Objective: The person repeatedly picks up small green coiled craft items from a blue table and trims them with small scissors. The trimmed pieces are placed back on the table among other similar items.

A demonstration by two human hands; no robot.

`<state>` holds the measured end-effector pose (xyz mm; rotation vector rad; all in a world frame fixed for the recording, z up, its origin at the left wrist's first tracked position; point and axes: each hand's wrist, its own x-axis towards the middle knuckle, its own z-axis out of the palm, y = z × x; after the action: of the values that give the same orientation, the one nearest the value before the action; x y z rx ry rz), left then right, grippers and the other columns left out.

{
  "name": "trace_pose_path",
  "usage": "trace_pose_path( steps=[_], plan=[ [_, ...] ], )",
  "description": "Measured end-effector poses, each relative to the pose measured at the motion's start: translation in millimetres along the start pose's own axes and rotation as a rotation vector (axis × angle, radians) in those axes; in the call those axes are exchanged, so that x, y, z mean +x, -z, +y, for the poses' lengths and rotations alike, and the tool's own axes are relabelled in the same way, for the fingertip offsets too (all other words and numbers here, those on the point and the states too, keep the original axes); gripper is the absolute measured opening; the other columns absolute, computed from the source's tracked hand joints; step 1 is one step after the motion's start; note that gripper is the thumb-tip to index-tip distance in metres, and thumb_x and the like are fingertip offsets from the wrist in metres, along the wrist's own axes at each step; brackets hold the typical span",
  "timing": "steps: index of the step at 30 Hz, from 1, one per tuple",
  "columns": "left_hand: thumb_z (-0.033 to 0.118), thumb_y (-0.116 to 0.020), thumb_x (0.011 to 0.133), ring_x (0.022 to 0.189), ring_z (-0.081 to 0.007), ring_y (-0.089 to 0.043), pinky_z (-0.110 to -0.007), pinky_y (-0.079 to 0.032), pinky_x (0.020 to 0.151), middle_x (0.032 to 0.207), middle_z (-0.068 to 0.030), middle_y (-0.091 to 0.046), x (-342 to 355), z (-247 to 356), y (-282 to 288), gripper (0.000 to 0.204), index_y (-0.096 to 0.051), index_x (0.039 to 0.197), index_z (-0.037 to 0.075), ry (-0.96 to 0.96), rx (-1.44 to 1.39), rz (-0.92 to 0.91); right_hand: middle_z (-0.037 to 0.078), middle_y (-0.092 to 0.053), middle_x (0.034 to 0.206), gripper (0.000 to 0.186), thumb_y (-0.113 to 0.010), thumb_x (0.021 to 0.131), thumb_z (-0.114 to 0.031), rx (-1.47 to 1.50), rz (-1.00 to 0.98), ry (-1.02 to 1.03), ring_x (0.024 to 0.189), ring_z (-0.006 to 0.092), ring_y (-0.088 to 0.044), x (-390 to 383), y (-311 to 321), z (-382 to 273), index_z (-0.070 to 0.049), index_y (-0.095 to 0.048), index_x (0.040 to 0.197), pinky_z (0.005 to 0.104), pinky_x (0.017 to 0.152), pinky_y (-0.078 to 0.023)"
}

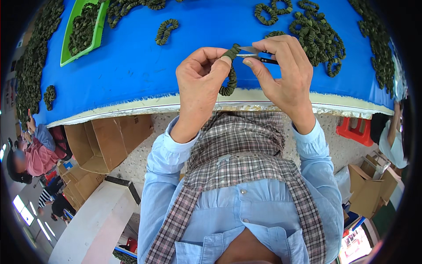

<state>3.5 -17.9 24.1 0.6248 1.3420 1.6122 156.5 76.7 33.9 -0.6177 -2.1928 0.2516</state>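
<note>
Above the table's near edge, my left hand (200, 79) pinches a dark green scrunchie (229, 86) between thumb and fingers. Part of its gathered ring hangs below my fingertips. In my right hand (285, 70) is a small pair of thread snips (259, 56) with black handles. Their parted blades point left and reach the scrunchie's upper end, close to my left thumb. Whether a thread lies between the blades is too small to tell. A pile of similar scrunchies (314, 37) lies just right of my right hand.
A blue-covered table (132, 70) stretches before me. A green tray (97, 37) holding scrunchies stands at the far left, with more heaps along both sides. Cardboard boxes (116, 138) stand below at left, and a red stool (357, 131) at right. Other people sit at both sides.
</note>
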Motion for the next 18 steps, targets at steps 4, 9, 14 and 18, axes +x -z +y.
trace_pose_path(
  steps=[4, 9, 14, 18],
  plan=[
    [0.005, -0.066, 0.09, 0.069, -0.0017, -0.052, -0.018, -0.04, 0.059, 0.082, 0.0017, -0.064, 0.9, 0.0, 0.7, 0.013, -0.069, 0.098, -0.005, 0.012, -0.01, -0.01, 0.005, -0.064, 0.084, 0.031, -0.083, 0.07, -0.016, 0.005, 0.002, 0.032, 0.073, 0.0226, -0.06, 0.8, 1.9, 3.8, -0.007, -0.065, 0.093, 0.033, 0.062, -0.046],
    [0.005, -0.066, 0.089, 0.069, -0.0016, -0.051, -0.018, -0.039, 0.059, 0.082, 0.0017, -0.064, 1.0, 0.6, -1.0, 0.013, -0.069, 0.097, -0.005, 0.031, -0.023, -0.023, 0.005, -0.064, 0.084, 0.031, -0.083, 0.07, -0.016, -0.023, -0.003, 0.048, 0.073, 0.0227, -0.06, 1.2, 2.9, 4.2, -0.007, -0.065, 0.094, 0.0332, 0.062, -0.046],
    [0.005, -0.067, 0.089, 0.068, -0.0018, -0.051, -0.018, -0.039, 0.058, 0.082, 0.0014, -0.064, 0.4, 1.7, -0.9, 0.013, -0.069, 0.097, -0.005, 0.053, 0.0, -0.028, 0.004, -0.064, 0.085, 0.031, -0.083, 0.07, -0.016, -0.025, -0.02, 0.084, 0.073, 0.0226, -0.06, 2.1, 3.8, 7.8, -0.007, -0.065, 0.094, 0.0335, 0.062, -0.046],
    [0.006, -0.067, 0.089, 0.069, -0.0038, -0.053, -0.019, -0.041, 0.061, 0.082, -0.0001, -0.065, 1.4, 2.3, 0.3, 0.014, -0.069, 0.098, -0.004, 0.087, -0.033, -0.044, 0.004, -0.064, 0.083, 0.03, -0.083, 0.07, -0.016, 0.05, -0.061, 0.042, 0.073, 0.0229, -0.06, 3.3, 4.4, 9.3, -0.007, -0.065, 0.092, 0.0339, 0.062, -0.046]
  ],
)
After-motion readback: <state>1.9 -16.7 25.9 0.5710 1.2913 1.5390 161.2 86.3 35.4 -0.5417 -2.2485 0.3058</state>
